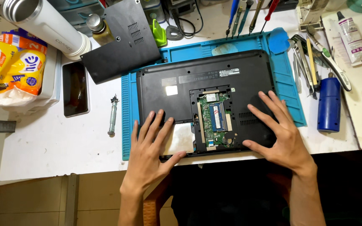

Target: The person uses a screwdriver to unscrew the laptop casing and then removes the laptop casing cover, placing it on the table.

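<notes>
The upturned laptop (206,100) lies at the worktop's front edge, long axis left to right. My left hand (149,152) and right hand (281,134) rest spread flat on its near corners, grasping nothing.

The counter (55,146) has a white top, seen from above, and fills most of the view. Its near edge runs left to right across the lower part. Below this edge, at lower left, the floor (42,201) shows beige tiles with visible joints. A brown wooden chair part (156,201) stands just under the edge, near centre. The area at lower right lies in deep shadow. Lighting on the top is even, with soft shadows.
</notes>
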